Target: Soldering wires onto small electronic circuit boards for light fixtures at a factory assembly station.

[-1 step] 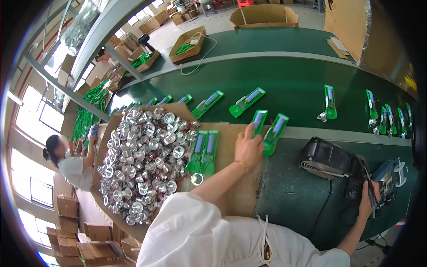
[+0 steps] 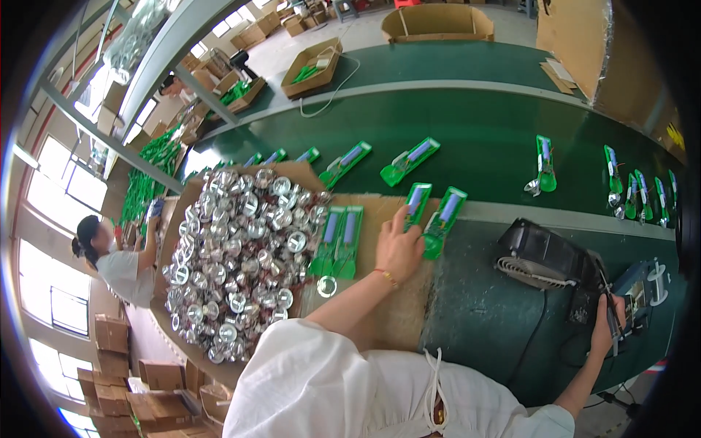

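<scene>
My left hand [image 2: 398,248] reaches forward over a brown cardboard sheet [image 2: 394,306]. Its fingertips grip the near end of a green plastic part [image 2: 417,198] with a blue strip. A second such part [image 2: 444,217] lies just right of it, and a pair of the same parts [image 2: 338,241] lies to the left. At the lower right, my right hand [image 2: 604,328] is closed around a thin dark pen-like tool [image 2: 607,299], next to a small blue device [image 2: 637,292].
A heap of shiny silver cups [image 2: 234,255] covers the cardboard's left side. More green parts [image 2: 544,164] lie along the green conveyor belt [image 2: 475,117]. A black vented box [image 2: 544,255] stands between my hands. Another person [image 2: 109,259] works at left, near stacked cartons [image 2: 109,336].
</scene>
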